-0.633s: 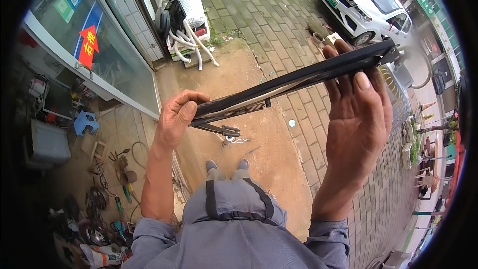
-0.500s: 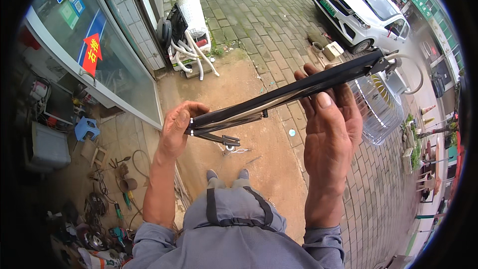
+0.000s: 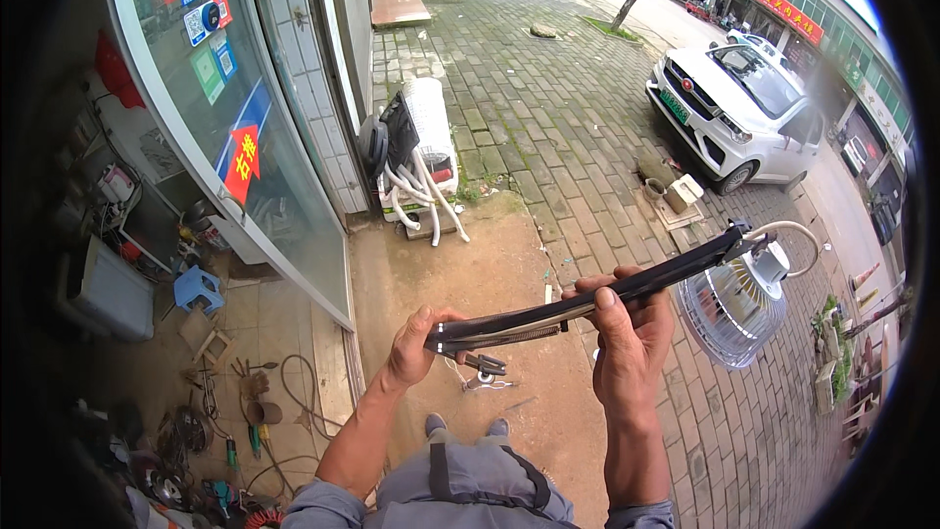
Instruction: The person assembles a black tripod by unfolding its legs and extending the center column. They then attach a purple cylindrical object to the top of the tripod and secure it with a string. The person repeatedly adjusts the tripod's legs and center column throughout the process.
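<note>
A black swing-arm lamp [image 3: 519,321] is held up across the front of my body, tilted with its right end higher. My left hand [image 3: 409,353] pinches the jointed left end of the arm. Around the right half of the arm, my right hand [image 3: 634,338] has its thumb on the near side and its fingers behind. A clear ribbed lampshade [image 3: 734,313] hangs from the right end, below a looping pale cable [image 3: 808,235]. Along the arm's underside runs a coil spring [image 3: 524,337]. A short dark bracket [image 3: 485,365] dangles under the left end.
On the left stands a glass door [image 3: 240,137], with tools and cables [image 3: 245,411] on the tiled floor beside a blue stool [image 3: 198,289]. White pipes [image 3: 426,186] lean near the wall ahead. A white car [image 3: 739,113] is parked at the far right.
The view has tipped upward, showing more street. Both hands and the lamp sit lower in view, and the lampshade shows more fully. Both hands keep hold of the lamp arm.
</note>
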`<state>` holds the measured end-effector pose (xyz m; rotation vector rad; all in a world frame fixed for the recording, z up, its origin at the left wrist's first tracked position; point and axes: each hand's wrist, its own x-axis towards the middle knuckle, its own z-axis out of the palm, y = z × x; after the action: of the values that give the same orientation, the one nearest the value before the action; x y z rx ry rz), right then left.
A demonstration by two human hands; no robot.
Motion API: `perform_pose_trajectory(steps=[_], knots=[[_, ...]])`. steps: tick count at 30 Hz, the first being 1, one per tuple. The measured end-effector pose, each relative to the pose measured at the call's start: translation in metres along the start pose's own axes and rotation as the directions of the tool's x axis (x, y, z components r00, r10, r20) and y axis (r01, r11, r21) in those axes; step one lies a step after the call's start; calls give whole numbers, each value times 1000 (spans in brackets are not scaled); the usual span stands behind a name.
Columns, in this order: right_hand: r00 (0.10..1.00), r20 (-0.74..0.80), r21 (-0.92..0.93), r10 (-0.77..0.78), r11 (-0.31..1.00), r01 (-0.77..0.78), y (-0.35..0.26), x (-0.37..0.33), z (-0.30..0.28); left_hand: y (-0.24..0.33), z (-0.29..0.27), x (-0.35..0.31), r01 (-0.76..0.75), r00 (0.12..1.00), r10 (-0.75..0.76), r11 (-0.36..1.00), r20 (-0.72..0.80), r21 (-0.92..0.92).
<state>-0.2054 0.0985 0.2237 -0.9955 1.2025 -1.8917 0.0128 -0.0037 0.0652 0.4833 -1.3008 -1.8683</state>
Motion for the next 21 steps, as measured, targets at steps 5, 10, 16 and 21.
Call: perform_pose_trajectory(steps=[5, 10, 16, 21], knots=[[998, -39, -141, -50, 989, 44, -5, 3, 1, -2, 5, 2, 55, 997, -52, 997, -66, 55], [997, 17, -160, -80, 984, 82, -28, 3, 15, -9, 19, 0, 73, 997, -69, 990, -43, 117], [990, 89, 69, -107, 992, 101, -22, 4, 12, -13, 20, 0, 5, 1000, -4, 999, 10, -40], [992, 101, 36, -80, 996, 77, -22, 9, 15, -28, 15, -4, -35, 998, 35, 999, -46, -7]])
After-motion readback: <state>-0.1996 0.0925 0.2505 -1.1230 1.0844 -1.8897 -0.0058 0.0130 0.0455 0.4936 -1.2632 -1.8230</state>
